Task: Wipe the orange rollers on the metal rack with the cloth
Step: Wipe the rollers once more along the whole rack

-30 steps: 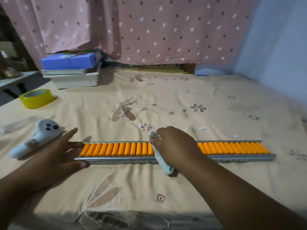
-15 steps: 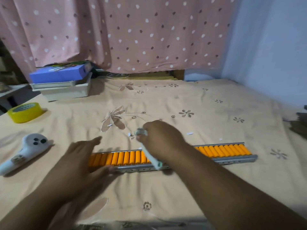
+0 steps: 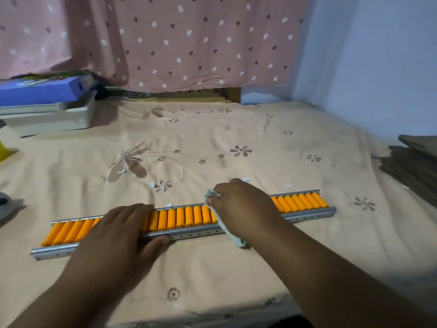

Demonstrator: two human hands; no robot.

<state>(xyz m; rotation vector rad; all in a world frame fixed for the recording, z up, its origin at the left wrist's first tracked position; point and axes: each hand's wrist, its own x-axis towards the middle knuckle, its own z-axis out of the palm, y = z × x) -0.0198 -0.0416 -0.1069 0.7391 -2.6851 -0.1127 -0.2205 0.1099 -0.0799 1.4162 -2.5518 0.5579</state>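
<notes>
A long metal rack (image 3: 196, 233) lies across the peach bedsheet, filled with a row of orange rollers (image 3: 181, 217). My right hand (image 3: 243, 207) presses a pale cloth (image 3: 228, 233) onto the rollers right of the middle; the cloth's ends stick out above and below my fist. My left hand (image 3: 118, 235) lies flat on the rack's left half, fingers spread over the rollers and thumb against the near rail. Rollers under both hands are hidden.
Stacked boxes (image 3: 47, 107) with a blue one on top sit at the back left. Folded dark cardboard (image 3: 413, 166) lies at the right edge. A white controller (image 3: 4, 204) shows at the left edge. A pink dotted curtain (image 3: 189, 39) hangs behind.
The view has swung to the right. My left hand slid from the rack's left end onto the rollers nearer the middle. My right hand stays on the rollers with the cloth.
</notes>
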